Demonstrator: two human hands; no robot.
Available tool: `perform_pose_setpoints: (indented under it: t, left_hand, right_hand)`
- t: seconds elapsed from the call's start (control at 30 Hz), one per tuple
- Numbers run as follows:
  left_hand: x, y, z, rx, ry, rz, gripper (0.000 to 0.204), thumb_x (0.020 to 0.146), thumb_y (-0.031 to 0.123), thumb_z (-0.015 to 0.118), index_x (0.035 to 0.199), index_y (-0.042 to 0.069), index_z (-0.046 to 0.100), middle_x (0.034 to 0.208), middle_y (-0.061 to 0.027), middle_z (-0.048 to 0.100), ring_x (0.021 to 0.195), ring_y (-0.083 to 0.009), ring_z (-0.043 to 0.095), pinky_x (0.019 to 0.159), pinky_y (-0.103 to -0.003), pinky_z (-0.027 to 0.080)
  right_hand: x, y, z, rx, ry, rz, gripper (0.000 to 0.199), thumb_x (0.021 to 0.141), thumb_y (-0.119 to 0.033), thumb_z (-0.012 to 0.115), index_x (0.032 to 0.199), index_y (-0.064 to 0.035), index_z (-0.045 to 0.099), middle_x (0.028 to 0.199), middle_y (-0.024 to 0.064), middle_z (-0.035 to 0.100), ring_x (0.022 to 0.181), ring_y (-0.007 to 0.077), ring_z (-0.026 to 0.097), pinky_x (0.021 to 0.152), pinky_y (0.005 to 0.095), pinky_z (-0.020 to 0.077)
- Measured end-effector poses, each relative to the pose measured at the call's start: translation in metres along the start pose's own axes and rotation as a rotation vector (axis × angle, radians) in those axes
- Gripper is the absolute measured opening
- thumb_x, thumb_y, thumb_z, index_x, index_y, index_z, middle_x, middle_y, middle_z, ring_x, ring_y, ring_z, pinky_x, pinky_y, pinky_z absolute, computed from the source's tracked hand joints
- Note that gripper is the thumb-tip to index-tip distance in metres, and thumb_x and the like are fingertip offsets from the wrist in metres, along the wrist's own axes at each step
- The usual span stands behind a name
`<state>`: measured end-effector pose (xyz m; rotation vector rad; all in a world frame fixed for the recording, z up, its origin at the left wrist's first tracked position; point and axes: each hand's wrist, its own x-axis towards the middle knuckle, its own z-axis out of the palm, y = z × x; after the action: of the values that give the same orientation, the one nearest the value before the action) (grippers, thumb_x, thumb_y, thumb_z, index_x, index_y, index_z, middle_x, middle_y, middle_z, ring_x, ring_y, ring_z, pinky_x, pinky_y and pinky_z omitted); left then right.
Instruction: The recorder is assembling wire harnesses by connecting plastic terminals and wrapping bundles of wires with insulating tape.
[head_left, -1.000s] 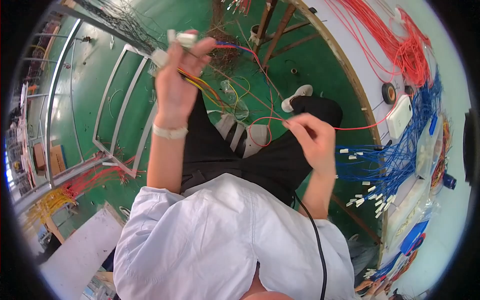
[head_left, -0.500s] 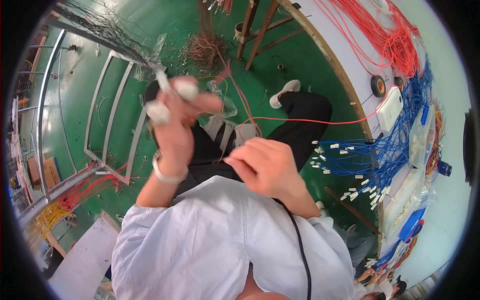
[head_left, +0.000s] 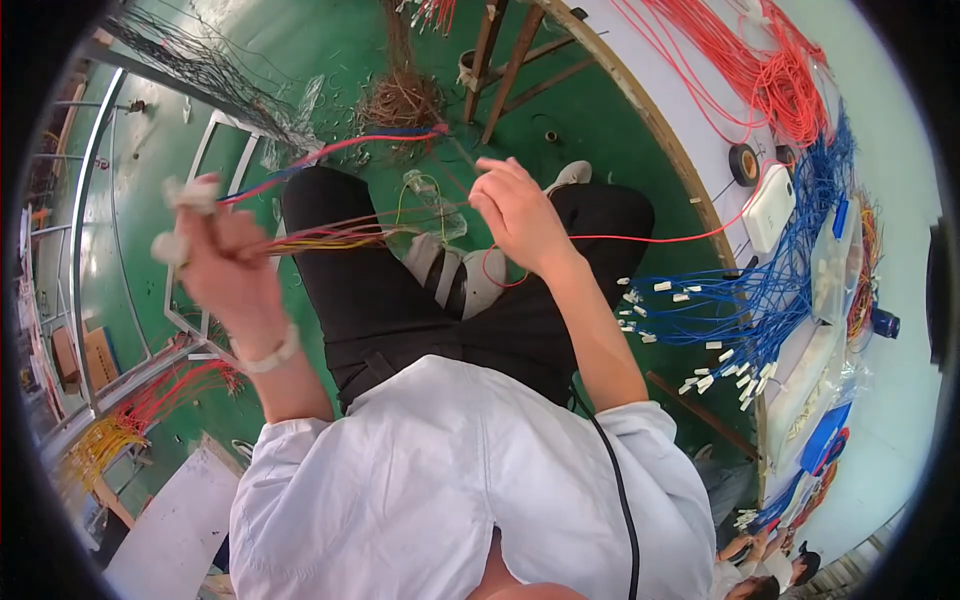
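Observation:
My left hand (head_left: 225,250), blurred by motion, is out at the left with white coverings on its fingertips and a pale band on the wrist. Its fingers are closed around a bundle of thin wires (head_left: 330,238) in red, yellow and brown. A red wire and a blue wire (head_left: 360,141) also run from this hand, arching toward the upper middle. Over my right knee, my right hand (head_left: 515,210) has its thumb and fingers pinched together at the far end of the brown wires. Exactly which strands it grips is hard to see.
A table edge (head_left: 668,130) curves along the right, bearing red wires (head_left: 790,90), blue wires with white connectors (head_left: 740,300), black tape (head_left: 743,164) and a white box (head_left: 769,208). Metal frames (head_left: 170,255) stand left. Brown wires (head_left: 400,100) hang ahead. People sit lower right.
My hands have moved apart: the left went out to the left, the right forward. Several coloured wires now stretch between them, where before the hands were closer together.

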<state>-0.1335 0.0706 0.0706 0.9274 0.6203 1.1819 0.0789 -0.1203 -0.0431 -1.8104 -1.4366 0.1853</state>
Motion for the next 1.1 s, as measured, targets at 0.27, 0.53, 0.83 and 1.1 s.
perform_pose_setpoints:
  t: [0.27,0.53,0.83,1.1]
  left_hand:
    - [0.032,0.011,-0.078,0.487,0.211,0.094,0.034,0.102,0.026,0.041,0.111,-0.002,0.059,0.062,0.0043,0.047,0.051,-0.0037,0.036,0.047,-0.02,0.029]
    - [-0.001,-0.02,0.0,0.927,-0.196,-0.026,0.035,0.102,0.034,0.038,0.1,0.002,0.053,0.083,-0.0158,0.071,0.072,-0.0135,0.065,0.065,-0.025,0.05]
    - [0.017,-0.013,-0.011,0.026,-0.008,-0.36,0.02,0.097,0.021,0.05,0.102,0.004,0.059,0.056,0.0096,0.025,0.043,-0.001,0.021,0.037,-0.021,0.013]
    - [0.06,-0.011,-0.094,0.58,0.08,-0.029,0.027,0.101,0.024,0.043,0.099,0.001,0.057,0.062,-0.0002,0.049,0.054,-0.0108,0.051,0.047,-0.022,0.038]
  right_hand:
    - [-0.047,-0.104,-0.058,-0.134,-0.052,-0.17,0.016,0.075,-0.012,0.068,0.066,-0.0079,0.056,0.058,0.0029,0.04,0.056,0.0217,0.046,0.047,0.0318,0.0368]
    - [0.021,-0.11,0.006,-0.265,0.117,-0.154,0.025,0.081,-0.018,0.07,0.07,-0.0094,0.049,0.063,0.0036,0.048,0.053,0.0184,0.055,0.044,0.0302,0.0415]
    - [-0.002,-0.049,0.011,0.109,0.03,-0.052,0.022,0.084,-0.019,0.067,0.073,-0.0056,0.054,0.063,0.0074,0.052,0.056,0.0277,0.055,0.05,0.037,0.0442]
    - [-0.041,-0.075,-0.043,0.589,-0.091,0.362,0.018,0.088,-0.013,0.053,0.074,-0.0035,0.056,0.068,0.0107,0.054,0.065,0.0307,0.055,0.061,0.0375,0.0448]
